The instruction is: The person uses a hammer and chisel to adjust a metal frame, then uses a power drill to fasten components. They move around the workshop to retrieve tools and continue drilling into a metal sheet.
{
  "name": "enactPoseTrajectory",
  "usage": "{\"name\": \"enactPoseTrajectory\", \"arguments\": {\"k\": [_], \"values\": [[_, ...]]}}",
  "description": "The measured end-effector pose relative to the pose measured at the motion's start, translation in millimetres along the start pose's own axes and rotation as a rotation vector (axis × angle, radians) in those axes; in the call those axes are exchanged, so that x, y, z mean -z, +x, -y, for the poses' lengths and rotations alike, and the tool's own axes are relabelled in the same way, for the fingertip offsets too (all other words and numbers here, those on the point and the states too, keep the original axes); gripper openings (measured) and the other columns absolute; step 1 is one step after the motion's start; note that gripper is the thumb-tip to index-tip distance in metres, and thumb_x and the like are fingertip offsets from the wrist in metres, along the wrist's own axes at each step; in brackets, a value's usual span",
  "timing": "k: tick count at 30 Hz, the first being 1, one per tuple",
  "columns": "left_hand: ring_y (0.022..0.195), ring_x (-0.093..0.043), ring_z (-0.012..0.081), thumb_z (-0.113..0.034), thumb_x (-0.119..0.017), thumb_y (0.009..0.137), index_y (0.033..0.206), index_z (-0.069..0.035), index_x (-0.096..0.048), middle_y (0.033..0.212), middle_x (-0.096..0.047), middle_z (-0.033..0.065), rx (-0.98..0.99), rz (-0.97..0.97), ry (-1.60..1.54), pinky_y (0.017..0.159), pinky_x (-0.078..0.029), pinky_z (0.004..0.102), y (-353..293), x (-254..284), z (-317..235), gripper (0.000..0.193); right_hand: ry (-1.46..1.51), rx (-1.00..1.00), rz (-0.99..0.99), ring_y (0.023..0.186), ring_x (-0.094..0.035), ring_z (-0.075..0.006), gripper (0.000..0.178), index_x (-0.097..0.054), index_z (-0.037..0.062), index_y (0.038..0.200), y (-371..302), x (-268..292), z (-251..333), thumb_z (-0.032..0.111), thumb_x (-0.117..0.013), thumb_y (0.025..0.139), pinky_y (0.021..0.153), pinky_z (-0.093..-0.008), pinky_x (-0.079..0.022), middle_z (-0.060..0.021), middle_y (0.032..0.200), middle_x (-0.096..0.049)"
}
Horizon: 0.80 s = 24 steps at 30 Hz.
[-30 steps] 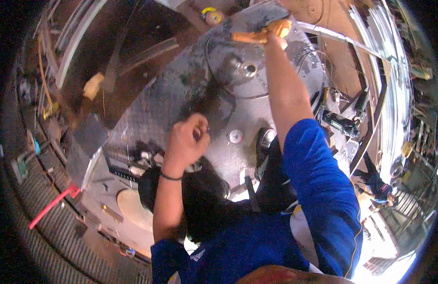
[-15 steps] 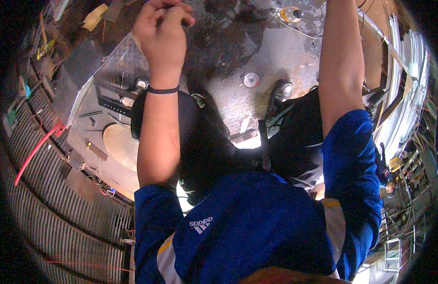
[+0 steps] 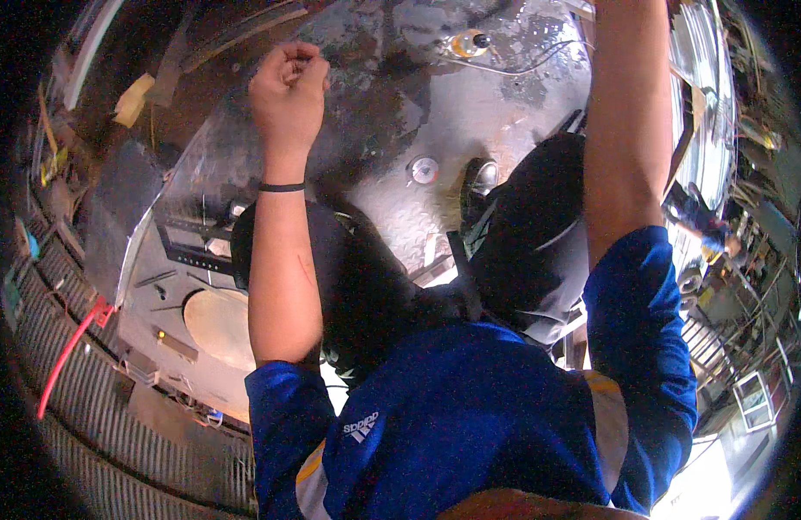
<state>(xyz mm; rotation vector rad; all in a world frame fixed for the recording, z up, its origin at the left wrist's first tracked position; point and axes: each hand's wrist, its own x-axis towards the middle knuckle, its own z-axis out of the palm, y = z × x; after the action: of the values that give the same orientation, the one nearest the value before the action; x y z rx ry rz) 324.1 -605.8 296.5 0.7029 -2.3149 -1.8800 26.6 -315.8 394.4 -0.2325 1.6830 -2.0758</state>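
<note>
My left hand is raised over the dark, stained metal sheet, with a black band round the wrist. Its fingers are curled in toward the thumb, and whatever may be between them cannot be made out. My right forearm reaches up past the top edge of the picture, so the right hand is out of sight. A clear bottle with yellowish contents and a dark cap lies on the sheet between the arms. Nearer my feet is a small round disc with a pale rim.
A round tan board, a black slotted metal frame and small tools lie at the left. Beyond them are a red strap-like piece and corrugated sheeting. Another person is at the far right, beside shiny metal lengths.
The view has shifted, so the bottle and disc now appear further left and lower. My left hand appears lower, its fingers still curled. My right hand stays out of sight.
</note>
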Motion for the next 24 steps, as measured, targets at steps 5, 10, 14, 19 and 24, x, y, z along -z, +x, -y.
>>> {"name": "enactPoseTrajectory", "arguments": {"k": [5, 10, 14, 19, 24], "values": [[0.067, -0.066, 0.0115, -0.008, -0.069, 0.087, 0.100, -0.003, -0.067, 0.079, -0.071, 0.0051, 0.101, 0.222, 0.104, 0.060, -0.050, 0.0262, 8, -11, 19, 0.015, -0.454, 0.242, -0.064, 0.087, -0.072, -0.0268, 0.067, -0.052, -0.0040, 0.137, -97, 19, 33, -0.005, -0.077, 0.074, 0.077, -0.0410, -0.061, -0.0160, 0.101, -0.071], [0.064, -0.063, 0.0119, -0.009, -0.068, 0.088, 0.103, -0.005, -0.065, 0.079, -0.069, 0.0041, 0.101, 0.456, 0.164, 0.057, -0.049, 0.0259, 6, -51, 37, 0.016, -1.221, -0.164, -0.019, 0.093, -0.066, -0.0178, 0.077, -0.062, -0.0029, 0.122, -173, 28, 64, 0.008, -0.094, 0.053, 0.084, -0.0349, -0.057, -0.0106, 0.100, -0.072], [0.063, -0.062, 0.0125, -0.012, -0.067, 0.088, 0.104, -0.002, -0.067, 0.079, -0.070, 0.0060, 0.018, 0.733, 0.295, 0.057, -0.049, 0.0281, -2, -86, 42, 0.018, -1.223, -0.551, 0.051, 0.094, -0.066, -0.0199, 0.070, -0.065, 0.0016, 0.122, -229, 63, 49, 0.012, -0.089, 0.057, 0.085, -0.0370, -0.055, -0.0103, 0.110, -0.073], [0.064, -0.066, 0.0185, -0.014, -0.069, 0.088, 0.101, -0.003, -0.071, 0.078, -0.071, 0.0098, -0.018, 1.177, 0.349, 0.060, -0.050, 0.0367, -37, -141, 49, 0.018, -1.265, -0.516, -0.303, 0.094, -0.073, -0.0240, 0.075, -0.070, 0.0035, 0.122, -328, 128, -20, -0.002, -0.087, 0.049, 0.090, -0.0367, -0.058, -0.0123, 0.106, -0.077], [0.089, -0.069, 0.0424, -0.017, -0.063, 0.086, 0.091, -0.005, -0.072, 0.099, -0.072, 0.0224, -0.580, 1.540, 0.909, 0.078, -0.055, 0.0486, -10, -252, 90, 0.016, -1.417, -0.532, -0.287, 0.100, -0.073, -0.0343, 0.075, -0.064, 0.0056, 0.129, -356, 183, -98, 0.008, -0.087, 0.059, 0.091, -0.0434, -0.058, -0.0211, 0.111, -0.074]]}}
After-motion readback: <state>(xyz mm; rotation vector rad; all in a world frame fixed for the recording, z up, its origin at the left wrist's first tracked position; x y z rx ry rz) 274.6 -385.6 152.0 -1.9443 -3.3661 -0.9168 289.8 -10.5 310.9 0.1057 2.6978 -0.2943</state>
